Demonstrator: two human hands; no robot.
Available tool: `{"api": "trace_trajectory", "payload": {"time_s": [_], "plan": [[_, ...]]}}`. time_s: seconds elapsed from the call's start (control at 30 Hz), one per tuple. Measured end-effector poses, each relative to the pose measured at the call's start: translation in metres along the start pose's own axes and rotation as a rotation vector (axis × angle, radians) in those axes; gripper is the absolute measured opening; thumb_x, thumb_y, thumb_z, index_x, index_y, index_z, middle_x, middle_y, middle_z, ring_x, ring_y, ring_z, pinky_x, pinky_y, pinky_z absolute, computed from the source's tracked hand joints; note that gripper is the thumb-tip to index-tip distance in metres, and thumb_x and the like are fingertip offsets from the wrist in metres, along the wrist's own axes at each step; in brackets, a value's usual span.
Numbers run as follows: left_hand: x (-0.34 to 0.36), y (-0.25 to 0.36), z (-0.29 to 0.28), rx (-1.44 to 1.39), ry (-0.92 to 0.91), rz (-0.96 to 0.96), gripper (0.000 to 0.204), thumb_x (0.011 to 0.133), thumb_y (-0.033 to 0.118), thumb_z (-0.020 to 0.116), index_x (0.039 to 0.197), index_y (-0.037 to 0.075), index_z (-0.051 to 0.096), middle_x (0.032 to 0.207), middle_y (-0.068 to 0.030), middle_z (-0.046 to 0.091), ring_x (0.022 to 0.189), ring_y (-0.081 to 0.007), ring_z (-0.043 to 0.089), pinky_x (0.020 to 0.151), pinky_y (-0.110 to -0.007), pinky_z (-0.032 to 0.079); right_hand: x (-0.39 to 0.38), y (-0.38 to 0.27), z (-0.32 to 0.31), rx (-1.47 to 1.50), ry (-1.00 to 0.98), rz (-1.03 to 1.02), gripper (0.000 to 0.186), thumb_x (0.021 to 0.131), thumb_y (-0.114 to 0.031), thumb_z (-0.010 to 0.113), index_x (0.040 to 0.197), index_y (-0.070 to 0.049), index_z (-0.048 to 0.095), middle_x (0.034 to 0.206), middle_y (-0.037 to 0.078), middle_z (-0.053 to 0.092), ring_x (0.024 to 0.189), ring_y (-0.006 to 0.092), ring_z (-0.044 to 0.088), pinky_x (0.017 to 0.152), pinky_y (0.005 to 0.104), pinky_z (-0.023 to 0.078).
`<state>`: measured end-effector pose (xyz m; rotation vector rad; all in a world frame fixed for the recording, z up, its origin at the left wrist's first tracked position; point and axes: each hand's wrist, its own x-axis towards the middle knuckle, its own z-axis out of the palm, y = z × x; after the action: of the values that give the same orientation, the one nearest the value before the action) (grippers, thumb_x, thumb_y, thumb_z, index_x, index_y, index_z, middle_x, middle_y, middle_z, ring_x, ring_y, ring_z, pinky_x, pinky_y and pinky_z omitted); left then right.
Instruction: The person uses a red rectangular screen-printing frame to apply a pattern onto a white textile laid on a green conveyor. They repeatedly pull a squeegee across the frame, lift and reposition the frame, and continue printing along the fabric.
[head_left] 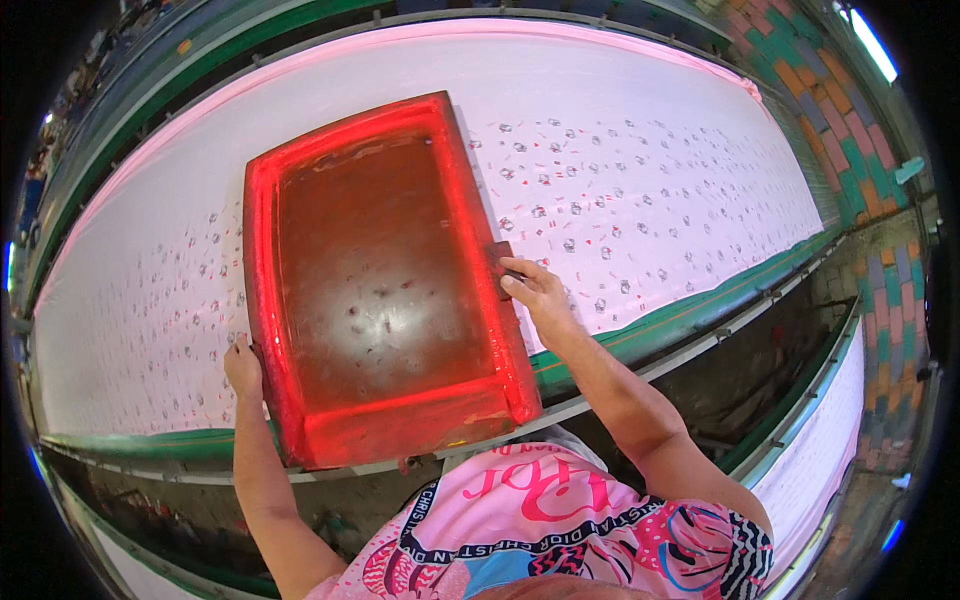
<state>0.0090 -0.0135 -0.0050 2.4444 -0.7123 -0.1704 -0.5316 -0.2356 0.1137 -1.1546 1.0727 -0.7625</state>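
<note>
A large screen printing frame [468,235] with red-smeared sides lies over the pale pink fabric [640,80] in front of me. Its brown mesh [370,240] shines near the middle and shows several dark spots. My right hand [540,298] is closed on a small dark handle [498,262] that juts from the frame's right side. At the lower left side of the same frame, my left hand [243,368] has its fingers closed; the part in its grip is mostly hidden. Red ink [400,428] is pooled along the near end.
Small black and red motifs [600,190] cover the fabric on both sides of the frame. The long table has a green edge [690,300] and a metal rail [730,335] along my side. Another fabric-covered table [820,440] stands at the lower right, beside a coloured brick floor [890,340].
</note>
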Motion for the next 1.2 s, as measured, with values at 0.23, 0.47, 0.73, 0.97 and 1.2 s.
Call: {"api": "trace_trajectory", "payload": {"time_s": [0.23,0.47,0.73,0.97,1.2], "plan": [[0.000,0.006,-0.007,-0.321,-0.039,-0.207,0.065,0.115,0.047,0.052,0.112,-0.015,0.073,0.104,-0.0233,0.077,0.098,-0.0344,0.072,0.095,-0.048,0.054,0.002,-0.025,-0.020,0.038,-0.034,-0.102,0.050,0.102,-0.018,0.076,0.147,0.003,0.066,0.125,0.012,0.074,0.109,0.0177,0.070,0.104,0.0358,0.053],[-0.054,0.144,0.028,-0.687,-0.187,-0.332,0.058,0.114,0.045,0.056,0.110,-0.009,0.075,0.100,-0.0141,0.077,0.088,-0.0247,0.073,0.081,-0.042,0.058,0.030,-0.051,-0.147,0.000,0.113,-0.164,0.046,0.103,-0.015,0.075,0.143,0.006,0.068,0.120,0.012,0.076,0.108,0.0174,0.070,0.099,0.0350,0.056],[-0.150,0.330,0.113,-0.859,-0.230,-0.370,0.046,0.112,0.039,0.061,0.098,-0.002,0.075,0.086,-0.0072,0.070,0.074,-0.0212,0.067,0.072,-0.041,0.055,0.074,-0.074,-0.352,0.001,0.219,-0.202,0.045,0.100,-0.017,0.077,0.138,0.007,0.072,0.116,0.012,0.077,0.104,0.0180,0.070,0.092,0.0332,0.055],[-0.272,0.453,0.204,-0.782,-0.213,-0.250,0.025,0.099,0.019,0.065,0.085,-0.001,0.073,0.083,-0.0057,0.068,0.074,-0.0175,0.062,0.069,-0.039,0.049,0.084,-0.071,-0.530,-0.034,0.307,-0.141,0.046,0.100,-0.021,0.077,0.138,0.004,0.073,0.123,0.011,0.078,0.111,0.0185,0.070,0.099,0.0353,0.052],[-0.348,0.528,0.265,-0.761,-0.185,-0.206,0.025,0.098,0.017,0.063,0.087,-0.003,0.073,0.083,-0.0057,0.067,0.077,-0.0174,0.061,0.071,-0.038,0.049,0.077,-0.083,-0.641,0.031,0.383,-0.106,0.045,0.098,-0.020,0.078,0.136,0.004,0.075,0.122,0.010,0.079,0.107,0.0170,0.070,0.097,0.0337,0.053]]}}
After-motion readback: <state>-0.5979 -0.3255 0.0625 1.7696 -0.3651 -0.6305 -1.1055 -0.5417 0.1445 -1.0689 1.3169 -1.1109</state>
